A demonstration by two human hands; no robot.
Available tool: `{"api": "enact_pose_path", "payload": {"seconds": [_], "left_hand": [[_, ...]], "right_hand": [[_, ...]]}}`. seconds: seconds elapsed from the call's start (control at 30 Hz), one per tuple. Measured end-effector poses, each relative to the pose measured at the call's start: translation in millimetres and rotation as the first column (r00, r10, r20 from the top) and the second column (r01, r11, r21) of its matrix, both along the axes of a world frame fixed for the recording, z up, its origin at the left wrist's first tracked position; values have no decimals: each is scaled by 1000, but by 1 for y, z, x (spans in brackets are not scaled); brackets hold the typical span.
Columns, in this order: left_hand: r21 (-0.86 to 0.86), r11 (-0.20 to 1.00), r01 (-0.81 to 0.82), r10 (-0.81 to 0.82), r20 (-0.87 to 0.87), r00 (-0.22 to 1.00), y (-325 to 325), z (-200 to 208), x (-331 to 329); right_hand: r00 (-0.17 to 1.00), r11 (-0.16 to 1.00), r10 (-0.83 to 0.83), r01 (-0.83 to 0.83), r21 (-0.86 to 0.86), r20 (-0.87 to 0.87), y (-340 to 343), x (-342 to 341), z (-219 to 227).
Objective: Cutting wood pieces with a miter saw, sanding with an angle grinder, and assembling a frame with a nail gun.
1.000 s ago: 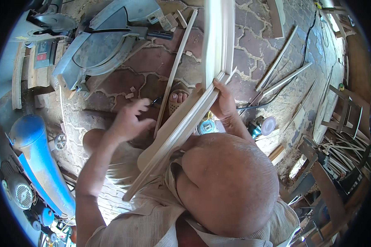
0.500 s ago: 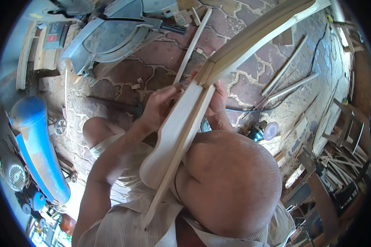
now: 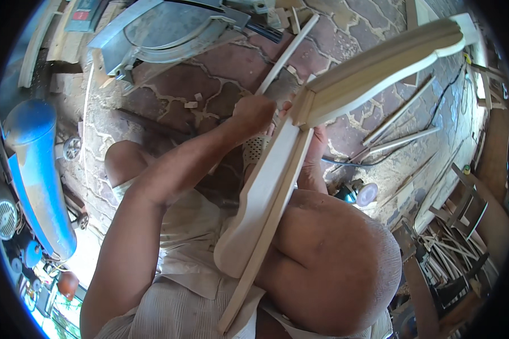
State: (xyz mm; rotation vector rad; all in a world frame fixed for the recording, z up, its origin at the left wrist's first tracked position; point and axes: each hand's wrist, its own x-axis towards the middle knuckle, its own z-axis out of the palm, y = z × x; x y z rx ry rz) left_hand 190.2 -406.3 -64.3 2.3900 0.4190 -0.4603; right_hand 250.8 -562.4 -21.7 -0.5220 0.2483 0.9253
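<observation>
A pale wooden frame piece [image 3: 268, 192] slants across the middle, made of a long narrow board with a curved outline and a thin strip along it. At its upper end it joins a second, scalloped wooden part [image 3: 384, 70] at an angle. My right hand [image 3: 315, 141] grips the frame from behind near this corner joint, with some fingertips showing on its far side. My left hand [image 3: 256, 114] is closed in a fist just left of the joint. Its fingers are turned away, so what it holds cannot be made out. The frame's lower end lies against my shirt.
My bent bare knee [image 3: 339, 254] fills the lower right. A perforated shoe [image 3: 255, 150] shows under the frame. Ahead stands a grey metal machine [image 3: 175, 28]; a blue tank [image 3: 42, 175] is at left. Wooden strips [image 3: 398, 110] lie on the paving at right, near a small power tool [image 3: 359, 192].
My left hand has left the board's side, moved up and right, and closed into a fist by the joint. The frame has shifted right and slightly down in view.
</observation>
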Motion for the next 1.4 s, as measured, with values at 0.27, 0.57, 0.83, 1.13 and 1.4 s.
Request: {"api": "enact_pose_path", "payload": {"seconds": [0.27,0.57,0.83,1.13,1.4], "left_hand": [[34,996,-79,79,-17,997,12,-10,20],[65,994,84,-78,-96,992,14,1,-58],[-121,992,-27,31,35,999,-14,16,-47],[-25,886,-463,464,51,884,29,7,-83],[188,982,-11,-95,544,834,10,14,-149]], "right_hand": [[999,999,-45,45,7,-13,-1,5,6],[999,999,43,-44,26,22,-2,-2,-9],[997,999,44,-44,-4,64,-6,6,-8],[998,999,34,-33,-5,62,-18,0,-15],[999,998,48,-48,27,6,-16,2,-15]]}}
